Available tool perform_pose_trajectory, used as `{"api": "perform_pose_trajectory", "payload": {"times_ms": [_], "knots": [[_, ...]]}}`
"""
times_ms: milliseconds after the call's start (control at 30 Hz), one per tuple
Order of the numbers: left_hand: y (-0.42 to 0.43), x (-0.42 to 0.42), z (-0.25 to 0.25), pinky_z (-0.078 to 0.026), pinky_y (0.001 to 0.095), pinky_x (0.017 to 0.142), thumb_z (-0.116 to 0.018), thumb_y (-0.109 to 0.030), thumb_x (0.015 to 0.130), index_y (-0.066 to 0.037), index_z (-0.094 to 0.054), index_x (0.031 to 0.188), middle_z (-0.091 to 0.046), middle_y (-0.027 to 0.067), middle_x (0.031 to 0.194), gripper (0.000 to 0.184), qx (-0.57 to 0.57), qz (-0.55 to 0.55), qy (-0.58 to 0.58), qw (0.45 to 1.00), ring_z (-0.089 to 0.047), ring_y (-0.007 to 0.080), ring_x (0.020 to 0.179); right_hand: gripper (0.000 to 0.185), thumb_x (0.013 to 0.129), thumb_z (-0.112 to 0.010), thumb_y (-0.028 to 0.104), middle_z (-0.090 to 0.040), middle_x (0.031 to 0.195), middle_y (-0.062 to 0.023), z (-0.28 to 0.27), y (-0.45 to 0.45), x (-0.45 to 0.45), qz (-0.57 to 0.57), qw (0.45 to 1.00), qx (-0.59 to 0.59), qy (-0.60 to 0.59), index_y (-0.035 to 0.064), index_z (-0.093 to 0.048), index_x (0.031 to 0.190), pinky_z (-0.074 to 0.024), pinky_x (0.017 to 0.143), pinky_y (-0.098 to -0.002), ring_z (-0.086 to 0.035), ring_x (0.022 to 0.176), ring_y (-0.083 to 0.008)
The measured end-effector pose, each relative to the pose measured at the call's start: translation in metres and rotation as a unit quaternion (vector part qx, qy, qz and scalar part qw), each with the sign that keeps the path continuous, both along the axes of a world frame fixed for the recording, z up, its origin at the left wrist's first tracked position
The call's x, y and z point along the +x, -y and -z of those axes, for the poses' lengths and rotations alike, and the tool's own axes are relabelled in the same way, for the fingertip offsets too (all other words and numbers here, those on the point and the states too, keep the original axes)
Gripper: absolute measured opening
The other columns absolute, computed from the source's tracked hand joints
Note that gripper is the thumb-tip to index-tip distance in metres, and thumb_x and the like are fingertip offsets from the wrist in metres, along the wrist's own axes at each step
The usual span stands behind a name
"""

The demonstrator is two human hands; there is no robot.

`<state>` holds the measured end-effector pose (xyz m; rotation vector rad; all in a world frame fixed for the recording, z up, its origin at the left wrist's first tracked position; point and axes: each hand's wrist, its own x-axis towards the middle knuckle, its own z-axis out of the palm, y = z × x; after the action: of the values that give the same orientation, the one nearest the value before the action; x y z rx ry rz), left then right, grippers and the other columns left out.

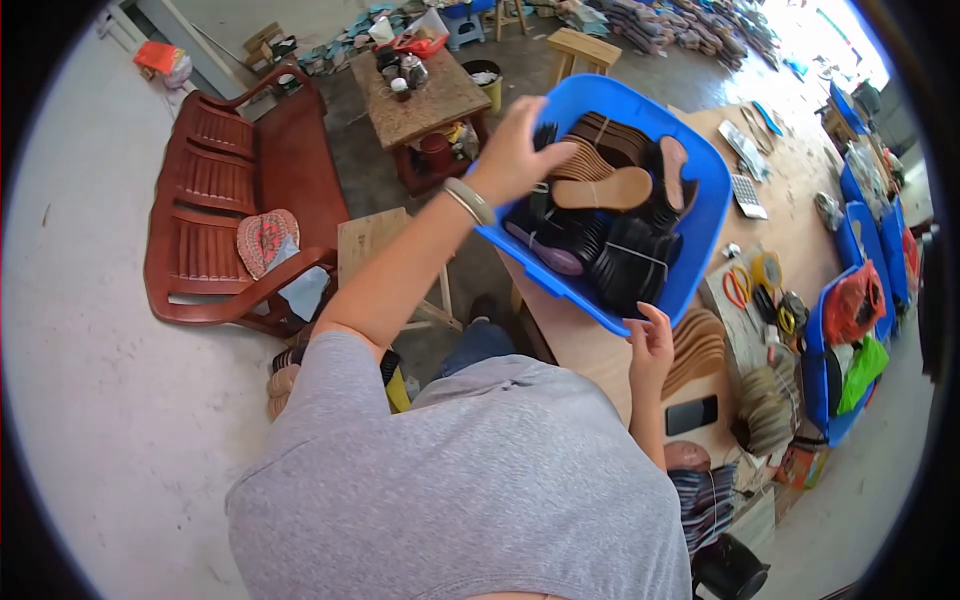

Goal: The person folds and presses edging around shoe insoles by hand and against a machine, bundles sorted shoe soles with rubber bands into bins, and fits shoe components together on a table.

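Your grey shirt [480, 480] lies nearest, below both hands. Beyond your right hand [652, 350], the blue tub [714, 190] lies over the tabletop [575, 330], with tied dark soles [630, 265] inside. Your left hand [515, 150] spreads thumb from fingers, beside the tan soles [605, 190]; your right fingers curl loosely near the rim, their hold unclear. Best steady that rim firmly, keep the tub level, and handle each bundle whole so its tie doesn't slip.

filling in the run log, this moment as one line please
left hand: over rim of blue bin | right hand: by its near corner | bundled soles: inside | phone: on table
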<state>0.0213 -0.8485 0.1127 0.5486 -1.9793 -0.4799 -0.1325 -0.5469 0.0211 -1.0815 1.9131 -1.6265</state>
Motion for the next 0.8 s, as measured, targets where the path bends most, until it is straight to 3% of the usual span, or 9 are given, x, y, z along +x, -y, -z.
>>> {"api": "perform_pose_trajectory", "payload": {"times_ms": [67,100,167,233,267,333,500,667,800], "knots": [[-0.038,-0.001,-0.044,-0.046,0.0312,0.092,-0.071,-0.033,0.084,0.001,-0.058,0.112,-0.057,0.0161,0.122,0.046,0.207,0.184,-0.091,0.957,-0.058,0.0237,0.103,0.027,0.089,-0.056,-0.001,-0.059,0.106,-0.0046,0.001,0.020,0.002,0.007,1.000,0.003,0.003,0.0031,-0.060,0.116,-0.0479,0.070,-0.0229,-0.064,0.088,-0.0146],[-0.031,0.007,-0.056,-0.046,0.0312,0.092,-0.071,-0.033,0.084,0.001,-0.058,0.112,-0.057,0.0161,0.122,0.046,0.207,0.190,-0.089,0.956,-0.058,0.0237,0.103,0.027,0.089,-0.057,-0.002,-0.059,0.105,-0.0047,0.002,0.043,0.006,0.022,1.000,0.009,0.005,0.0029,-0.060,0.115,-0.0477,0.069,-0.0224,-0.063,0.085,-0.0142],[-0.004,0.019,-0.076,-0.047,0.0327,0.086,-0.069,-0.038,0.086,-0.007,-0.061,0.098,-0.060,0.0127,0.113,0.034,0.029,0.325,-0.141,0.935,-0.057,0.0204,0.099,0.026,0.088,-0.059,-0.003,-0.060,0.104,-0.0050,0.004,0.091,0.012,0.051,0.998,0.024,0.008,0.0024,-0.061,0.113,-0.0473,0.068,-0.0215,-0.062,0.081,-0.0133],[0.028,0.040,-0.115,-0.042,0.0268,0.064,-0.068,-0.035,0.087,-0.009,-0.062,0.095,-0.065,0.0039,0.095,0.028,-0.062,0.552,-0.128,0.822,-0.055,0.0173,0.077,0.026,0.087,-0.059,-0.003,-0.060,0.100,-0.0045,0.020,0.123,0.013,0.065,0.997,0.021,0.029,0.0026,-0.061,0.112,-0.0466,0.067,-0.0212,-0.061,0.079,-0.0126],[0.036,0.060,-0.125,-0.043,0.0310,0.078,-0.058,-0.046,0.093,-0.018,-0.065,0.077,-0.063,0.0078,0.100,0.033,-0.159,0.494,-0.162,0.839,-0.052,0.0164,0.088,0.026,0.087,-0.060,-0.003,-0.060,0.096,-0.0040,0.031,0.139,0.013,0.075,0.996,0.015,0.051,0.0028,-0.062,0.112,-0.0458,0.066,-0.0209,-0.059,0.078,-0.0119],[0.040,0.086,-0.127,-0.043,0.0298,0.080,-0.057,-0.033,0.095,-0.020,-0.070,0.082,-0.061,0.0050,0.096,0.023,-0.011,0.488,-0.323,0.811,-0.050,0.0155,0.088,0.025,0.086,-0.061,-0.003,-0.060,0.089,-0.0030,0.044,0.175,0.020,0.089,0.991,0.005,0.096,0.0032,-0.062,0.111,-0.0443,0.064,-0.0203,-0.056,0.074,-0.0105],[0.082,0.108,-0.130,-0.043,0.0296,0.080,-0.055,-0.027,0.094,-0.020,-0.071,0.086,-0.061,0.0037,0.095,0.019,0.032,0.487,-0.333,0.807,-0.050,0.0155,0.089,0.025,0.084,-0.062,-0.003,-0.055,0.076,0.0000,0.024,0.209,0.045,0.109,0.988,0.106,0.035,0.0034,-0.063,0.109,-0.0413,0.063,-0.0198,-0.050,0.070,-0.0088],[0.126,0.115,-0.128,-0.044,0.0292,0.079,-0.054,-0.019,0.093,-0.021,-0.073,0.091,-0.060,0.0020,0.094,0.019,0.079,0.487,-0.338,0.802,-0.049,0.0154,0.091,0.025,0.083,-0.063,-0.004,-0.052,0.077,0.0007,0.032,0.239,0.049,0.137,0.985,0.102,0.011,0.0038,-0.064,0.107,-0.0395,0.062,-0.0195,-0.047,0.067,-0.0091],[0.120,0.102,-0.130,-0.044,0.0286,0.079,-0.052,-0.014,0.090,-0.021,-0.073,0.092,-0.060,0.0007,0.096,0.023,-0.003,0.500,-0.390,0.773,-0.050,0.0168,0.089,0.024,0.081,-0.063,-0.005,-0.052,0.078,0.0002,0.034,0.236,0.049,0.132,0.986,0.089,-0.053,0.0034,-0.065,0.103,-0.0405,0.063,-0.0203,-0.048,0.067,-0.0097]]}}
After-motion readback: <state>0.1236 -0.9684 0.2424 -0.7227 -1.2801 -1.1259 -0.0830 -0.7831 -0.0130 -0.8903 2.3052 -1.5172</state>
